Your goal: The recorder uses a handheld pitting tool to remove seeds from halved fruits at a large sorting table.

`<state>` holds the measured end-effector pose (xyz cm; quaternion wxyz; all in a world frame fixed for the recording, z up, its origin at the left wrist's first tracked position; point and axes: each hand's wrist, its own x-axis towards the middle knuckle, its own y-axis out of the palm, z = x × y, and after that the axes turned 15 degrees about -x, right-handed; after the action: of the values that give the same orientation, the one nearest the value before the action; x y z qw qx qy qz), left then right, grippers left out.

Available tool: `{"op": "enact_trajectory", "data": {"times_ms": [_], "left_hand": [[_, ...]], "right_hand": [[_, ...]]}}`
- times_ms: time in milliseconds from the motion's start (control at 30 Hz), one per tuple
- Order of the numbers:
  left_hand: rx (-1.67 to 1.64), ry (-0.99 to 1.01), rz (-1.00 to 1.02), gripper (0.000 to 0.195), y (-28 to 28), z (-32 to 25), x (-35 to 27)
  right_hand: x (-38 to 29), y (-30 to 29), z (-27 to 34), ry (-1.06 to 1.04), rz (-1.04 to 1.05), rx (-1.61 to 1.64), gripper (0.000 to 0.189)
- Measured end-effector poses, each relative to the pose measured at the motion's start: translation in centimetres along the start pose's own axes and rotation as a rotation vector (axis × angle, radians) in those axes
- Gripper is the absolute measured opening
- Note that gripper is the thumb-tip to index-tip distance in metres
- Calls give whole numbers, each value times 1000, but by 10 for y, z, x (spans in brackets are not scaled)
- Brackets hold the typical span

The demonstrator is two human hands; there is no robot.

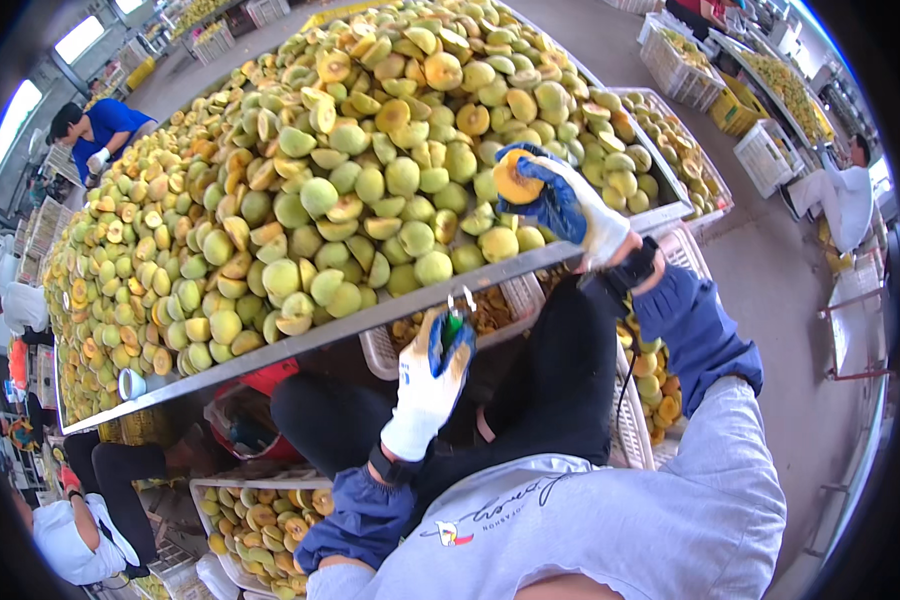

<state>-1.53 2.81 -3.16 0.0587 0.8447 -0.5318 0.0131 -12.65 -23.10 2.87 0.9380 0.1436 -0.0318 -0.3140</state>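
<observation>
My right hand, in a white glove with a blue-coated palm, holds up a peach half with its orange cut face showing. It is raised over the near right edge of a metal-rimmed table heaped with green-yellow peaches, many of them halved. My left hand, gloved likewise, is closed around the green handle of a small pitting tool. The tool's curved metal tip points up beside the table rim. Below the rim, a crate of peach scraps lies partly hidden by my hand and leg.
Crates of peach halves stand by me on the left and right. A small white cup sits at the table's left corner. One person in blue works across the table; another sits to my left. Stacked crates line the right aisle.
</observation>
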Motion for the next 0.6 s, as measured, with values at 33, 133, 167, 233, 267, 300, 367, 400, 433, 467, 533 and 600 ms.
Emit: {"op": "enact_trajectory", "data": {"times_ms": [33,133,167,233,267,300,367,400,433,467,533,600], "left_hand": [[56,62,-7,29,5,0,4],[241,189,58,31,26,-21,15],[277,183,47,32,36,-25,17],[442,154,63,34,43,-20,13],[518,161,47,37,48,-21,12],[523,149,48,37,48,-16,11],[677,133,84,46,48,-5,8],[692,194,63,47,47,-3,6],[699,186,60,47,48,-2,5],[709,175,64,47,48,-1,4],[750,166,76,47,48,-1,1],[779,139,84,47,49,0,0]], "right_hand": [[-16,8,-9,44,-3,84,33],[-58,17,-48,123,-11,235,35],[-70,19,-60,143,-19,252,36],[-82,42,-70,216,-63,450,36],[-84,53,-74,156,-120,441,38],[-85,59,-78,89,-175,431,39],[-87,61,-93,63,-169,408,38],[-88,64,-98,34,-186,441,36],[-89,68,-100,4,-203,473,35],[-91,71,-101,-19,-213,461,34],[-96,77,-100,-78,-235,340,35],[-97,84,-98,-132,-321,246,35]]}}
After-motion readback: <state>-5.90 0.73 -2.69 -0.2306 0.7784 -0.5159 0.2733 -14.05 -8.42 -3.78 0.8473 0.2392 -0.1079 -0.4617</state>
